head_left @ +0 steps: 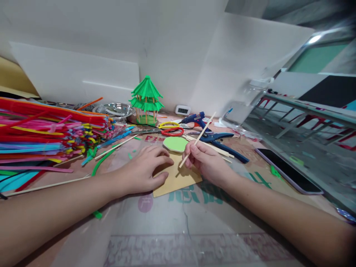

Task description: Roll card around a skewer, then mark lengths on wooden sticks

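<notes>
My left hand (144,168) lies flat, fingers spread, on a tan sheet of card (178,180) in the middle of the table. My right hand (204,159) is closed round a thin wooden stick (198,139), held like a pen, its lower tip touching the card. A light green disc (175,144) lies just beyond the card, between the two hands. More wooden sticks (211,146) lie behind my right hand.
A big heap of coloured pipe cleaners (41,129) fills the left. At the back stand a green paper pavilion model (146,100), a metal bowl (114,109), a blue glue gun (196,119), scissors (169,129) and blue pliers (222,142). A phone (289,170) lies right.
</notes>
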`<state>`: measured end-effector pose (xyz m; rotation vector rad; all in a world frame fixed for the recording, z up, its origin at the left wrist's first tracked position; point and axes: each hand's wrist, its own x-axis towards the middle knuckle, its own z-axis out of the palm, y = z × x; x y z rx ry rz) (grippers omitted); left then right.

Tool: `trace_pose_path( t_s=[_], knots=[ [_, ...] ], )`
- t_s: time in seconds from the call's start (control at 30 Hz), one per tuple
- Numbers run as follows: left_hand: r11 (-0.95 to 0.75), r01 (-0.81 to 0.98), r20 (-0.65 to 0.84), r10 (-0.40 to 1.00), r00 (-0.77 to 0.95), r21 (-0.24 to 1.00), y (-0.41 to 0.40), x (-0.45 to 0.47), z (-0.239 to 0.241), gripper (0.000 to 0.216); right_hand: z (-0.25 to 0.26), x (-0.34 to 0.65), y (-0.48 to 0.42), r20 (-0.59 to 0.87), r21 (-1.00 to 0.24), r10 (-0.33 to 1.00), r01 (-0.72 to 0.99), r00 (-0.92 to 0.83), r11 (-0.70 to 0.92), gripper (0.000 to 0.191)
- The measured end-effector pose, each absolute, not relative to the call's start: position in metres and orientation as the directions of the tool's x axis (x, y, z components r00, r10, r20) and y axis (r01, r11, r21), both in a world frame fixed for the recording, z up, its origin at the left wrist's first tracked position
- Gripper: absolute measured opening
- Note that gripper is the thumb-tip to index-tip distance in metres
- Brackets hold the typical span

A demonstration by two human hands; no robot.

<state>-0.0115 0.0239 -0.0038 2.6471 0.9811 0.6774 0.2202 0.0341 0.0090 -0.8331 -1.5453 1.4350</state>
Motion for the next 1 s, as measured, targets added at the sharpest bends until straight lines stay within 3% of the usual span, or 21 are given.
trace_pose_path(
  t_s=[0.13,0.3,0.5,0.7,0.87,1.0],
  knots=[
    [-0.773,0.518,0.446,0.634,0.632,0.365,0.023,-0.011,-0.001,0.022,0.007,0.218,0.033,0.091,-0.993,0.900,-0.112,-0.426,0.047,0.043],
    [-0.814,0.459,0.540,0.580,0.610,0.356,0.016,-0.008,0.001,0.023,0.013,0.213,0.024,0.123,-0.992,0.869,-0.044,-0.480,0.116,0.042],
    [-0.794,0.458,0.536,0.608,0.585,0.400,0.018,-0.007,-0.001,0.023,0.018,0.213,0.021,0.179,-0.981,0.876,-0.013,-0.449,0.194,0.043],
    [-0.795,0.448,0.571,0.606,0.555,0.409,0.022,-0.009,-0.003,0.016,0.014,0.215,0.028,0.141,-0.989,0.920,-0.014,-0.366,0.146,0.045],
    [-0.760,0.473,0.504,0.650,0.570,0.446,0.021,-0.010,-0.002,0.007,0.012,0.220,0.035,0.146,-0.988,0.931,-0.010,-0.335,0.152,0.046],
    [-0.715,0.533,0.382,0.695,0.609,0.453,0.018,-0.011,-0.003,0.033,0.013,0.224,0.038,0.206,-0.958,0.929,0.129,-0.309,0.255,0.040]
  ],
)
